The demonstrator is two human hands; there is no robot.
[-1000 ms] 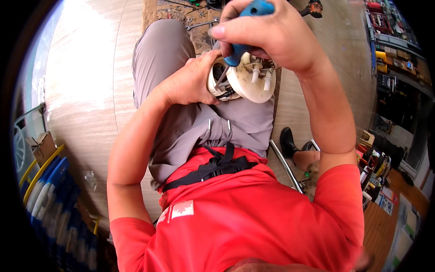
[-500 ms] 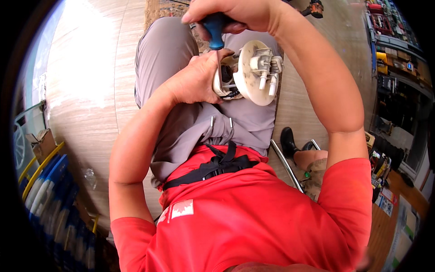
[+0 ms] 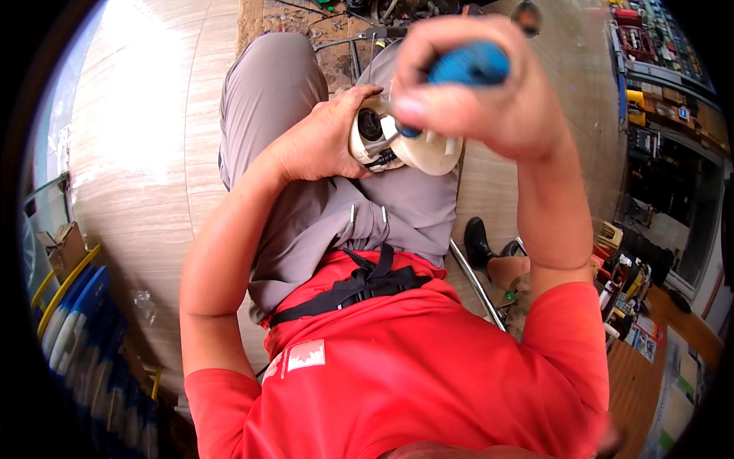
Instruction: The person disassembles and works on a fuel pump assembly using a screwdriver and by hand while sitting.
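My left hand [image 3: 317, 145] clamped the round white plastic housing [image 3: 405, 145] steady on my lap; right hand [image 3: 474, 84] fingers wrapped the blue-handled tool [image 3: 466, 65], tip inside.

Pale wood-grain floor [image 3: 145, 191] runs off to the left, bright with glare. Low at the left stand blue containers [image 3: 73, 336] with yellow rims, a cardboard box [image 3: 61, 249] just beside them. To the right — cluttered shelves [image 3: 657, 69] of small goods, a black shoe [image 3: 480, 241] near a metal bar [image 3: 478, 284], and a patterned mat [image 3: 329, 30] at the top.
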